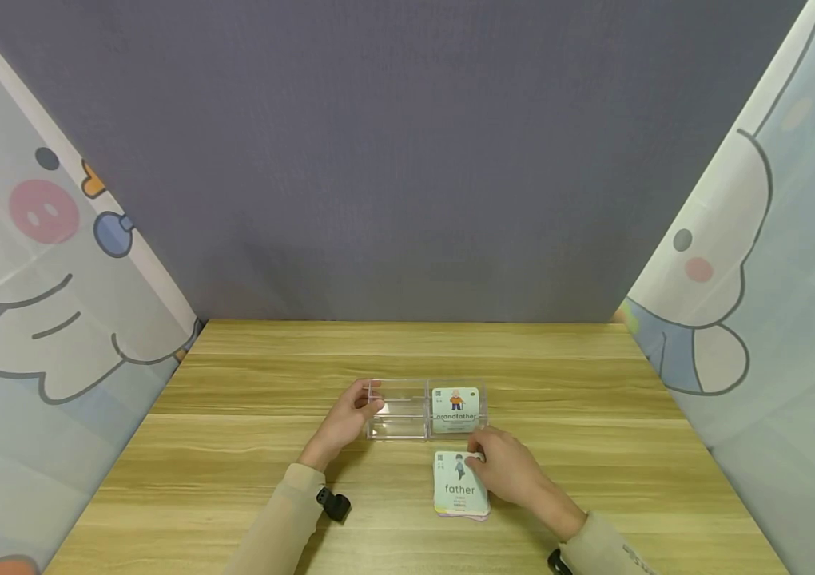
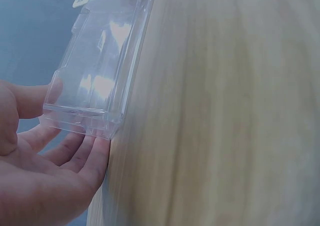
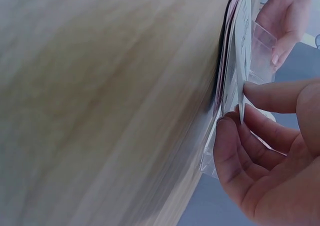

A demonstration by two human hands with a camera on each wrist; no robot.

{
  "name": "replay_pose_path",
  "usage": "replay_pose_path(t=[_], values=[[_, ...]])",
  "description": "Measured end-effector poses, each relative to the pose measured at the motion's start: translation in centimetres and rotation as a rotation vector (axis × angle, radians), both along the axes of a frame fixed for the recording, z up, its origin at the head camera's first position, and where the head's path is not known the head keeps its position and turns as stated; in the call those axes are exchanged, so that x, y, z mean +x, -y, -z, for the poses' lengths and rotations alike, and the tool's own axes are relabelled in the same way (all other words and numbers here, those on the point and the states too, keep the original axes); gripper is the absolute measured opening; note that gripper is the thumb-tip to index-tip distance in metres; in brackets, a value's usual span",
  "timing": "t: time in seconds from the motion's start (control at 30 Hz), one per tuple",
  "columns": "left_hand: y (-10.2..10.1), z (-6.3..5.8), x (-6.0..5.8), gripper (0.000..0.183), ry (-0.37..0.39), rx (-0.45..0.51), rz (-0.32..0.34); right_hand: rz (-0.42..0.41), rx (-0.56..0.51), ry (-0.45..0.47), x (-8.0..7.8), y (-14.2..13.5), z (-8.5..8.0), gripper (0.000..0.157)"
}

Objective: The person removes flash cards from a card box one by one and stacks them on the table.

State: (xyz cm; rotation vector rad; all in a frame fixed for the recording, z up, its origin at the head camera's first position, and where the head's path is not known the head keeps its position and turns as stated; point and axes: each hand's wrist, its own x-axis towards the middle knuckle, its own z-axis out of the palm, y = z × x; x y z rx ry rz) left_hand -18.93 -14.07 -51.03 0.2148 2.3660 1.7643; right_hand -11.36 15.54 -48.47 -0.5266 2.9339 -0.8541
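Note:
A clear plastic card holder (image 1: 397, 428) with two side-by-side compartments lies on the table. Its left end is held by my left hand (image 1: 345, 419), thumb on the upper side and fingers beneath, as the left wrist view shows. In the right compartment sits a "grandfather" card (image 1: 456, 410). Nearer to me is a small stack of cards, topped by a "father" card (image 1: 460, 484). My right hand (image 1: 511, 467) pinches that top card at its upper right corner; in the right wrist view the card's edge (image 3: 241, 101) stands slightly off the stack between thumb and fingers.
The wooden table (image 1: 249, 399) reaches back to a dark grey panel (image 1: 407, 160). Pale cartoon-printed curtains (image 1: 796, 447) flank it on both sides. Each wrist wears a black camera strap (image 1: 334, 505).

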Motion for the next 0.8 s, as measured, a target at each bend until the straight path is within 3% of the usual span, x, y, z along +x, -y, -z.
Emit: replay_pose_path(t=[0.8], values=[[0.06,0.03,0.01,0.043,-0.006,-0.010,-0.004,0.009,0.078,-0.004,-0.04,0.49,0.14,0.012]])
